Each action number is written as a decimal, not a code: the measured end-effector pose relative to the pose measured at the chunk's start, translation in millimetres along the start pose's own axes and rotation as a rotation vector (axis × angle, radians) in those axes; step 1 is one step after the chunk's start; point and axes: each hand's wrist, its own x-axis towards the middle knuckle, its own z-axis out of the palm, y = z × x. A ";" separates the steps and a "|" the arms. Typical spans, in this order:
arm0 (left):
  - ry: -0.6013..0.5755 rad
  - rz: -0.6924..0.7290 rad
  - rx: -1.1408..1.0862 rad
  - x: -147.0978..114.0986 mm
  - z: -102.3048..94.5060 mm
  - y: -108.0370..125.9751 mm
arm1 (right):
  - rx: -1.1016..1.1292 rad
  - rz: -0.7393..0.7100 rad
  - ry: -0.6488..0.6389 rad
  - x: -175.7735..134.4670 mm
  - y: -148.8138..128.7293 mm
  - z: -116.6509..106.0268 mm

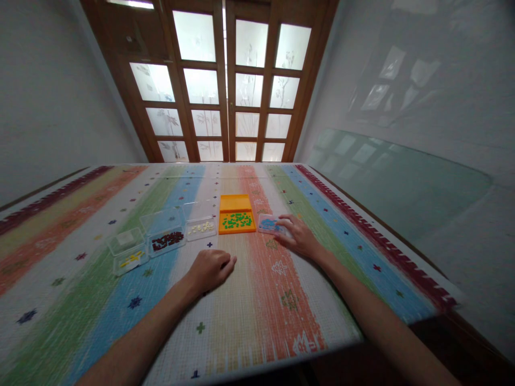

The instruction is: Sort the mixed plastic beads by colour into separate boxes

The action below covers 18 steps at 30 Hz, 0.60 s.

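My right hand [295, 234] reaches over the right end of a small clear plastic box [262, 229] with blue pieces [269, 222] in it. Its thumb lies at the near edge and the fingers at the far edge, closed about the box. My left hand [212, 268] rests on the tablecloth as a loose fist, and nothing shows in it. Between and beyond the hands is an open orange box [235, 202] with green pieces [238, 220], its lid folded back.
Left of the orange box stand open clear boxes with cream pieces [201, 229], dark red-brown pieces [167, 241] and yellow pieces [132, 260]. A striped cloth [241, 300] covers the table. White walls flank it, and a wooden glass-paned door [225, 80] is behind.
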 end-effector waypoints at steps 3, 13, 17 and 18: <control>0.000 -0.003 -0.009 -0.4 0.6 -0.1 | -0.011 0.002 0.000 0.7 -2.2 0.5; -0.005 -0.002 0.008 -0.4 -0.5 -0.3 | -0.061 -0.051 -0.015 6.1 -9.1 4.2; -0.014 -0.006 0.005 -0.2 -0.6 0.3 | -0.080 -0.063 -0.005 5.5 -8.1 8.0; -0.016 -0.005 0.003 -0.2 -0.7 0.5 | -0.080 -0.067 0.000 5.6 -7.4 8.9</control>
